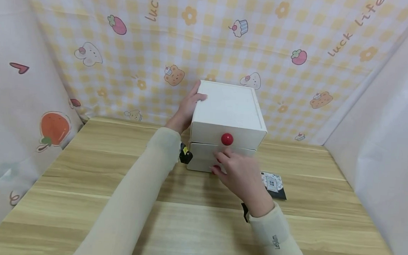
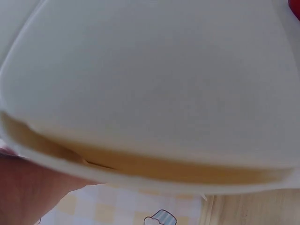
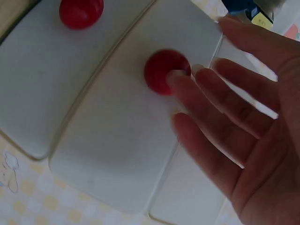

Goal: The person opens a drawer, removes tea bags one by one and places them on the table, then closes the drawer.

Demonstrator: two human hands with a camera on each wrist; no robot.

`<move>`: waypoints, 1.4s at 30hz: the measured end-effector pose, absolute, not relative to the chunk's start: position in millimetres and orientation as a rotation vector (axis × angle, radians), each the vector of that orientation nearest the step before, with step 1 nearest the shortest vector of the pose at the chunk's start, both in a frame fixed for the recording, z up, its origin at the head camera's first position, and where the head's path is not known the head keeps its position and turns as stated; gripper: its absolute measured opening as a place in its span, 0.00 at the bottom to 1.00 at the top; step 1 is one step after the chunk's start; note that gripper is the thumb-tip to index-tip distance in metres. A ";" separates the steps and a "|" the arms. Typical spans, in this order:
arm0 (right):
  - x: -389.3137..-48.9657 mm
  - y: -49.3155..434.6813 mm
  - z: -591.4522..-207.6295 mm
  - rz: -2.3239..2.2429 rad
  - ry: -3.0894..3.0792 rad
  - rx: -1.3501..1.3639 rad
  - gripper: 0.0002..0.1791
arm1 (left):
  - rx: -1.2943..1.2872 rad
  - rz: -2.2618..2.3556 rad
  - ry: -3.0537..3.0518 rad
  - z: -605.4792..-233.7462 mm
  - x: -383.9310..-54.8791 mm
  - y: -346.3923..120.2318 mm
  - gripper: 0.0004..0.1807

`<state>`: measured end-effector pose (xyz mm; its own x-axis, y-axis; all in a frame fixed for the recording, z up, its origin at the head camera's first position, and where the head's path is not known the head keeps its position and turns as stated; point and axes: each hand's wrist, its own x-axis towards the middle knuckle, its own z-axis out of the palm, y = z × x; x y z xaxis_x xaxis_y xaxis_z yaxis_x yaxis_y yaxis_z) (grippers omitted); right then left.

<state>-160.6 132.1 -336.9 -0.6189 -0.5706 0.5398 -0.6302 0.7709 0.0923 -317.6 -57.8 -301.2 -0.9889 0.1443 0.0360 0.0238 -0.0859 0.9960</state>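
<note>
A white two-drawer box (image 1: 229, 104) stands against the curtain. It has a red upper knob (image 1: 227, 139), and the lower knob (image 1: 214, 169) is mostly behind a hand. My left hand (image 1: 188, 105) rests on the box's far left side, its thumb lying over the top edge. My right hand (image 1: 239, 173) is in front of the drawers, slightly blurred. In the right wrist view its fingers are spread and loosely bent, and one fingertip overlaps the upper knob (image 3: 164, 70). The left wrist view shows a white panel (image 2: 154, 84) with an orange-tinted slot along its edge.
A small black-and-white printed packet (image 1: 273, 185) lies on the wooden table (image 1: 198, 235), right of the box and partly behind my right hand. A yellow checked curtain (image 1: 208, 39) hangs directly behind; white sheets (image 1: 391, 125) flank the table.
</note>
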 end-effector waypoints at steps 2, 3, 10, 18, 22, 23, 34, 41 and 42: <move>-160.6 130.9 -339.2 0.138 -2.462 0.880 0.15 | 0.188 2.243 2.065 -301.4 -317.5 -57.5 0.40; -160.8 130.2 -340.0 0.148 -2.483 0.872 0.14 | 0.188 2.241 2.066 -301.3 -317.4 -57.5 0.39; -161.4 127.5 -339.5 0.181 -2.531 0.775 0.14 | 0.201 2.231 2.080 -300.2 -317.9 -57.5 0.39; -166.5 128.7 -344.2 0.165 -2.608 0.685 0.16 | 0.213 2.238 2.073 -300.4 -319.6 -56.2 0.39; -167.2 128.5 -347.8 0.199 -2.608 0.659 0.17 | 0.209 2.231 2.073 -300.4 -318.7 -55.4 0.39; -167.3 128.4 -348.6 0.208 -2.605 0.653 0.17 | 0.209 2.231 2.073 -300.4 -318.7 -55.2 0.39; -173.2 126.1 -358.3 0.292 -2.508 0.634 0.13 | 0.191 2.230 2.080 -300.2 -318.3 -57.0 0.39; -175.4 124.9 -365.1 0.325 -2.475 0.641 0.15 | 0.179 2.231 2.079 -301.8 -317.5 -57.1 0.39; -176.0 124.8 -366.2 0.331 -2.466 0.642 0.15 | 0.179 2.231 2.082 -301.9 -317.6 -57.0 0.39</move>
